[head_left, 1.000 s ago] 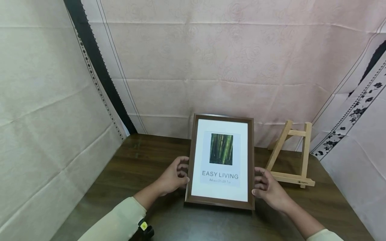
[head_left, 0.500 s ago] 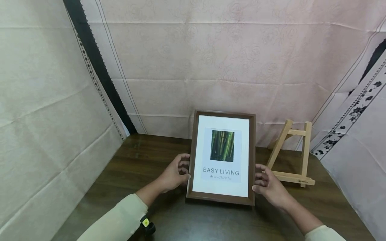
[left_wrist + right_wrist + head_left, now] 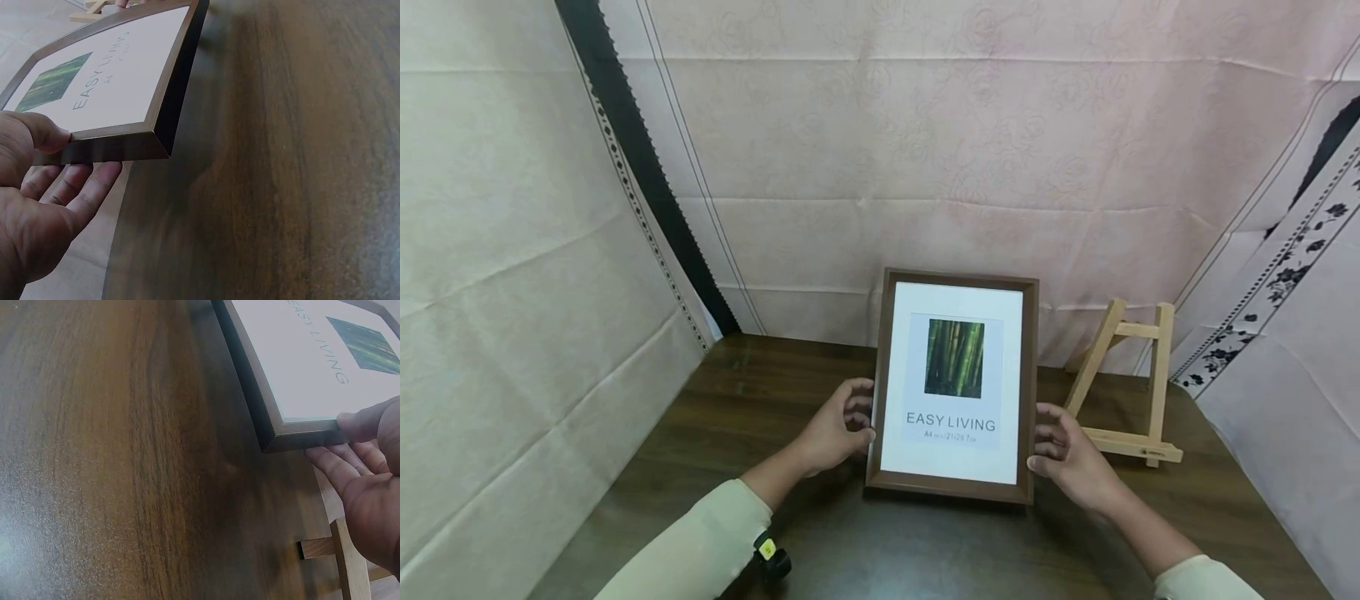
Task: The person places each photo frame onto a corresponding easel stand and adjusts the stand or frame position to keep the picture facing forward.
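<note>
A brown picture frame (image 3: 952, 492) with a white mat, a green bamboo picture and the words EASY LIVING faces me, tilted back. My left hand (image 3: 835, 427) grips its left side, and my right hand (image 3: 1071, 460) grips its right side. In the left wrist view, the left thumb (image 3: 51, 135) lies on the frame's front edge while the fingers reach behind. The right wrist view has the right thumb (image 3: 362, 423) on the front edge, fingers underneath. A shadow shows on the table just below the frame's lower edge.
Right of the frame, a small wooden easel (image 3: 1131, 446) stands near the back of the dark wooden table (image 3: 752, 375). Pale cloth (image 3: 880, 158) hangs behind and along both sides. A black device (image 3: 775, 562) sits by the left sleeve.
Both hands have moved the picture frame a little up and away from me, and slightly to the right. Their grip stays the same, and the easel has not moved.
</note>
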Demonstrator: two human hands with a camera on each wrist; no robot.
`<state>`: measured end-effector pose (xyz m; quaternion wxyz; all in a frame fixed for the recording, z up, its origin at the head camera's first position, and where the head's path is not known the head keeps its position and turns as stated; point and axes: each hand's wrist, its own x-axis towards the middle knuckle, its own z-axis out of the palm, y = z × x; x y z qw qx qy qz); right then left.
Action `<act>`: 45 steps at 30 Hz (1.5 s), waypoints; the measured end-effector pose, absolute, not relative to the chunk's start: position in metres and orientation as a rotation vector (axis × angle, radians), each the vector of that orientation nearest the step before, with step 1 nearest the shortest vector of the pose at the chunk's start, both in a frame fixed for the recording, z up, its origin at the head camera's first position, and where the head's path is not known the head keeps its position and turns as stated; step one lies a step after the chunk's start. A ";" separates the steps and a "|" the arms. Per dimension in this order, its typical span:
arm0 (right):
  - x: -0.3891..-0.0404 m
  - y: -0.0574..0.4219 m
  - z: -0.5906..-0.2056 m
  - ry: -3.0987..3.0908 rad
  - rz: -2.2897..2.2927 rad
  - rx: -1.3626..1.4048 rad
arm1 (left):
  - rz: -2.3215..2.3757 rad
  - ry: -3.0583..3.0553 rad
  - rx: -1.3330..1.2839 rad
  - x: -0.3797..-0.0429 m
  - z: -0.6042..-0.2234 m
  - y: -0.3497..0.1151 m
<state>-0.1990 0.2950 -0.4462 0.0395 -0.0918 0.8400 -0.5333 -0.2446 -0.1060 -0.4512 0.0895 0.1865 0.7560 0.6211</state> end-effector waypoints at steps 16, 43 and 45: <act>-0.204 0.298 -0.446 2.644 -1.595 -0.312 | 1.819 2.354 0.595 -0.250 -0.448 -0.102; -0.214 0.301 -0.438 2.701 -1.632 -0.357 | 1.818 2.418 0.632 -0.259 -0.439 -0.092; -0.214 0.301 -0.437 2.699 -1.638 -0.360 | 1.819 2.417 0.637 -0.261 -0.440 -0.092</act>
